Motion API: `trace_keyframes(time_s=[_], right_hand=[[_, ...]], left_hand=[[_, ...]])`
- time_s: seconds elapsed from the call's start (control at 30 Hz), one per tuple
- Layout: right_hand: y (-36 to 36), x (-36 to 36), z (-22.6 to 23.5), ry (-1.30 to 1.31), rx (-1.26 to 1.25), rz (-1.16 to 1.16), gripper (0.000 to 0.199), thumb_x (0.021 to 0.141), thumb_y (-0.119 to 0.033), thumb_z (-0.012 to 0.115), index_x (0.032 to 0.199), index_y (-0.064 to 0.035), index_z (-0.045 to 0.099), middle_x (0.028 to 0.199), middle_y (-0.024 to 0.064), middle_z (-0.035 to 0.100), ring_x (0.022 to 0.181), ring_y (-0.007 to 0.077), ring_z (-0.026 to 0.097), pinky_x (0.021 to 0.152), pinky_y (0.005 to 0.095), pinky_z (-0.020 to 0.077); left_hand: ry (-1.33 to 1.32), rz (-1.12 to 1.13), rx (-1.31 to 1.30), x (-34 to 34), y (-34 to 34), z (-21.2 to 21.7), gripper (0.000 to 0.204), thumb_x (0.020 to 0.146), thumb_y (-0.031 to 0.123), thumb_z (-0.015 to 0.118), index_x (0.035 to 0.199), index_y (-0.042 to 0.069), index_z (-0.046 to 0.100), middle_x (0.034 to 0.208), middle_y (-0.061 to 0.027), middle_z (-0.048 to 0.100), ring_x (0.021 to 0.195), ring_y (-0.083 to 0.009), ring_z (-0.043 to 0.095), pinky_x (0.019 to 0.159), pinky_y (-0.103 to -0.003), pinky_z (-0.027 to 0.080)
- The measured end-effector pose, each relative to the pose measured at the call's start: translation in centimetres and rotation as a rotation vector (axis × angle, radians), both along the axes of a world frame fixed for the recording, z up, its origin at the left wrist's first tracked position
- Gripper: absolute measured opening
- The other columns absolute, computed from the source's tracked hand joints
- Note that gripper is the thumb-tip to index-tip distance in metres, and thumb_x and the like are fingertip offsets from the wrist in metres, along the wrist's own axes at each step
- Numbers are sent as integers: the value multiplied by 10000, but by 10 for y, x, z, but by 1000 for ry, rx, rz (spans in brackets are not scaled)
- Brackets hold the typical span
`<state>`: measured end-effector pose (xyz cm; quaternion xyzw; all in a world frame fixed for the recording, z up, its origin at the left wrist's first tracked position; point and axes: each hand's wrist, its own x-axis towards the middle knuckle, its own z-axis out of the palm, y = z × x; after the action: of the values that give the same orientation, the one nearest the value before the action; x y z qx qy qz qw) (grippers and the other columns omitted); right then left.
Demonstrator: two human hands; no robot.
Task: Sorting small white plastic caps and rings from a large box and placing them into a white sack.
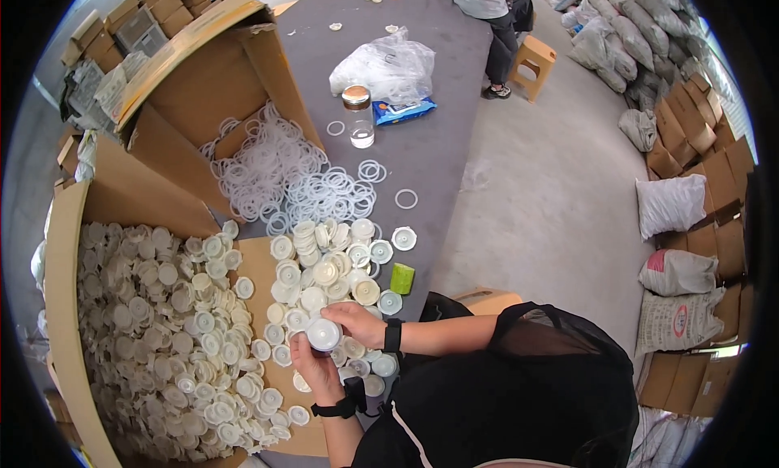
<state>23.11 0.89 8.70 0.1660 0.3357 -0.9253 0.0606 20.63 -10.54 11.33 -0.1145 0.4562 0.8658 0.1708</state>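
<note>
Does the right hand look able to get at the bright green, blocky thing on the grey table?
Probably yes: the right hand is nearby, with only pale, round plastic caps between it and the green thing, though the hand holds a white, round plastic lid.

Your grey worktop [456, 70] stands on a pale, smooth concrete-like floor [560, 176], brightly and evenly lit. Just right of the worktop's far end you have a tan plastic stool [536, 51], and another tan seat [492, 300] shows partly beside its near right edge. Well to the right of the worktop, across bare floor, stuffed grey sacks [629, 34] lie heaped, with brown cartons [734, 172] stacked nearer you. More cartons [168, 12] stand beyond the worktop's left side.
</note>
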Motion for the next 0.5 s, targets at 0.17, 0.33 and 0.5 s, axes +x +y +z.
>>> trace_keyframes(time_s=[0.17,0.33,0.5], right_hand=[[8,-6,6,53,-172,178,190,831,-244,504,886,-69,553,812,-15,555,738,66,524,673,222,426],[19,-11,4,48,-177,286,161,824,-227,510,846,-74,554,776,-30,543,719,54,514,648,212,420],[30,-24,2,44,-86,305,155,819,-214,515,800,-66,560,729,-38,536,679,42,498,604,198,405]], left_hand=[[-117,-31,99,-6,-3,-2,114,800,162,529,794,54,495,842,-57,554,780,-121,537,644,-244,450],[-47,-60,-60,-11,3,0,104,800,139,527,770,39,525,744,-30,555,653,-91,522,593,-218,423],[-32,-115,-62,-20,9,-11,100,800,126,527,775,30,538,726,-29,562,635,-89,522,600,-210,422]])
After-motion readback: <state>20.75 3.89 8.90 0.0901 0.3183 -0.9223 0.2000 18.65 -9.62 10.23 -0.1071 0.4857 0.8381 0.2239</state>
